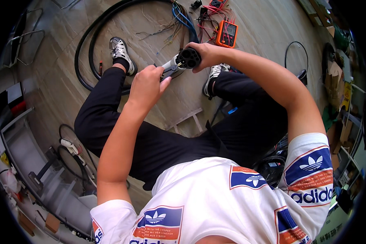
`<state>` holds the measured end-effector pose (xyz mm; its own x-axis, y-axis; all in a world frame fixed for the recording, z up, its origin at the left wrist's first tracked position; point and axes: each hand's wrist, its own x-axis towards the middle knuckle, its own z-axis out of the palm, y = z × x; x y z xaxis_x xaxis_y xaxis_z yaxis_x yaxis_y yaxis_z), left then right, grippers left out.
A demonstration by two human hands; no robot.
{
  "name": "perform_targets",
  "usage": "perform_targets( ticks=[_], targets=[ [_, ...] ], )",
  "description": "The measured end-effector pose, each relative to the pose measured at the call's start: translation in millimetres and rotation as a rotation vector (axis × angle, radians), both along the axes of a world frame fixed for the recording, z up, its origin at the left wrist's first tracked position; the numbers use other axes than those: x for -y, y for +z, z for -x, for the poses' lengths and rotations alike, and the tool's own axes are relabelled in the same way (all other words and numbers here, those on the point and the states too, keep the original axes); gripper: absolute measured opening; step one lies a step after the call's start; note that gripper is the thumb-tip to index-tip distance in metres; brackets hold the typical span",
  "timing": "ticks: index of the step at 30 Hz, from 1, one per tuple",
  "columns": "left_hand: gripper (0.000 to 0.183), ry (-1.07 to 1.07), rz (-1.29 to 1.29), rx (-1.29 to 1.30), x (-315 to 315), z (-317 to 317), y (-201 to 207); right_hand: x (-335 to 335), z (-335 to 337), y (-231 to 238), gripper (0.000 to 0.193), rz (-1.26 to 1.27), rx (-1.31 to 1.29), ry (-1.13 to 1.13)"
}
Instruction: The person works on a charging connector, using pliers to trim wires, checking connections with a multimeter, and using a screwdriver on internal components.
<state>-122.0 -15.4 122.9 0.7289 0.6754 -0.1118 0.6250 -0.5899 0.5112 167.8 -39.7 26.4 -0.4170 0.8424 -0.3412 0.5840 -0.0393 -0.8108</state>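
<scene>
An electric-vehicle charging connector (189,58) is held between my hands above the floor, ahead of my lap. Its round black face with several holes is turned up toward me, and grey-white housing shows beside it. My left hand (147,84) is closed around the grey-white part, thumb stretched along it. From the right, my right hand (207,55) grips the rim of the black head; some of its fingers are hidden behind it. Just beyond lies a bundle of loose coloured wires (179,18), coming out near the black cable.
A thick black cable (80,57) loops across the floor at the left. A small screwdriver (101,67) lies inside the loop. An orange multimeter (226,34) with red leads lies far right of the wires. Another white connector (70,147) rests at the lower left; boxes (334,79) line the right.
</scene>
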Motion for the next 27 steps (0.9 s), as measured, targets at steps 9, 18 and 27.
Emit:
perform_targets(
  ticks=[9,18,27],
  targets=[
    [0.022,-0.082,-0.074,-0.13,-2.1,-25.9,8.4,-1.9,1.2,4.9,0.083,0.023,0.028,0.006],
    [0.022,-0.09,-0.092,-0.154,-2.7,-38.3,10.8,-0.6,0.7,0.7,0.082,-0.01,0.04,0.006],
    [0.021,-0.067,-0.131,-0.099,3.1,-42.6,5.3,-0.5,-0.2,-2.2,0.082,-0.026,0.058,0.001]
  ],
)
